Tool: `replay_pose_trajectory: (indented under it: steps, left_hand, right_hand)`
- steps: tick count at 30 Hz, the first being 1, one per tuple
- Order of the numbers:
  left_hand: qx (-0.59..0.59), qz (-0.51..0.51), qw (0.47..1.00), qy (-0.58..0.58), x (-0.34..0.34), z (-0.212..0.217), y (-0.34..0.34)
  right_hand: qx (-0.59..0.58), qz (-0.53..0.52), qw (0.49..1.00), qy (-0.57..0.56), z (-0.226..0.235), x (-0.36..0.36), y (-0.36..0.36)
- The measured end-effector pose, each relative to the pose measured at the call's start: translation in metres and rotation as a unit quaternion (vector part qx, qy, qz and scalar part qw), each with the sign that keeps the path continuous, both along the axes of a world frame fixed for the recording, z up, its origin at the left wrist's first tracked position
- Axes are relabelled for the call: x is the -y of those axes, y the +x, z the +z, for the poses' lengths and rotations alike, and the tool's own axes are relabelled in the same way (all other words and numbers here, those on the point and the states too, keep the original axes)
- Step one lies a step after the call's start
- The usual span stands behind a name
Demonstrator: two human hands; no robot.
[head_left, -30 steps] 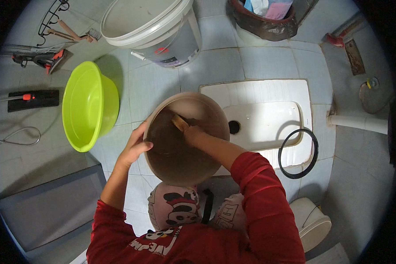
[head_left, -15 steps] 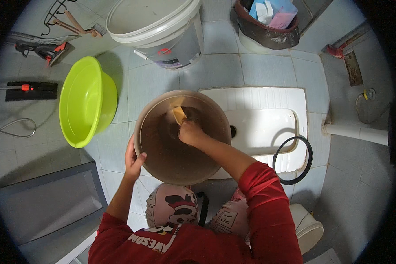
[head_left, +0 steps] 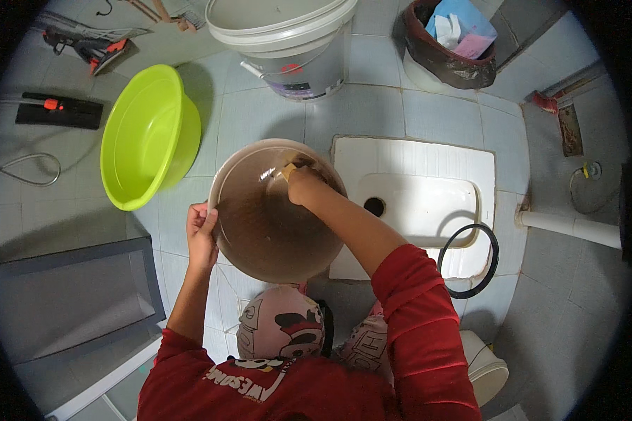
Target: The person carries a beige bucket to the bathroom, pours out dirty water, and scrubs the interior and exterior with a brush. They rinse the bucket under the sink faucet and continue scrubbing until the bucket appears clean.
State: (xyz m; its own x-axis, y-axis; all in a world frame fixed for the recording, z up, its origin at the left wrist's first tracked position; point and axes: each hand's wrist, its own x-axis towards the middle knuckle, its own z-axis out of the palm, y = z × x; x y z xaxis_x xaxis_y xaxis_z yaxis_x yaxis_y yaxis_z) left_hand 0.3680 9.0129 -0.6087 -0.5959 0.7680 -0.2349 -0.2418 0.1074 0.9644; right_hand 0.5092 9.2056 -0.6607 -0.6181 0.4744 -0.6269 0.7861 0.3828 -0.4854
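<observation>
A wide beige basin sits tilted before me, left of the squat toilet, its inside brownish and wet-looking. My left hand is closed on its left rim, the thumb over the edge. Inside the basin, near the far right wall, my right hand is closed on a small yellow piece that looks like a sponge. The fingers hide most of that piece. Between the far wall of the basin and the hand, the surface shines with reflected light.
A lime-green tub leans at the left. A big lidless white bucket and a lined bin stand farther off. A black ring lies over the squat toilet. A grey-framed panel and a white pail flank me.
The basin has shifted left relative to the squat toilet, uncovering its drain hole. My right hand has moved toward the basin's far right wall with the yellow sponge. My left hand stays on the rim.
</observation>
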Motion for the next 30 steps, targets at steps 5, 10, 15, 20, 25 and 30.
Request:
replay_pose_trajectory:
  steps: [5, 10, 15, 20, 25, 30]
  left_hand:
    - [-0.011, 0.068, 0.995, 0.071, 0.008, -0.004, -0.005]
    - [-0.004, 0.159, 0.981, 0.109, 0.031, -0.030, -0.012]
    - [-0.017, 0.038, 0.999, 0.015, 0.062, -0.024, 0.005]
    - [0.038, -0.148, 0.979, -0.137, 0.083, -0.027, 0.005]
    - [0.196, -0.156, 0.946, -0.204, 0.077, -0.022, 0.019]
    - [-0.020, -0.252, 0.957, -0.142, 0.061, -0.024, 0.012]
  right_hand:
    - [-0.007, -0.089, 0.996, 0.015, 0.002, 0.017, -0.031]
    - [-0.052, -0.145, 0.987, -0.050, 0.012, 0.039, -0.040]
    - [-0.035, -0.198, 0.977, -0.069, -0.018, 0.064, -0.039]
    - [0.066, -0.014, 0.995, 0.077, -0.034, 0.084, -0.040]
    - [0.044, 0.022, 0.999, 0.020, -0.095, 0.100, -0.044]
    - [-0.071, -0.031, 0.996, 0.037, -0.107, 0.100, -0.041]
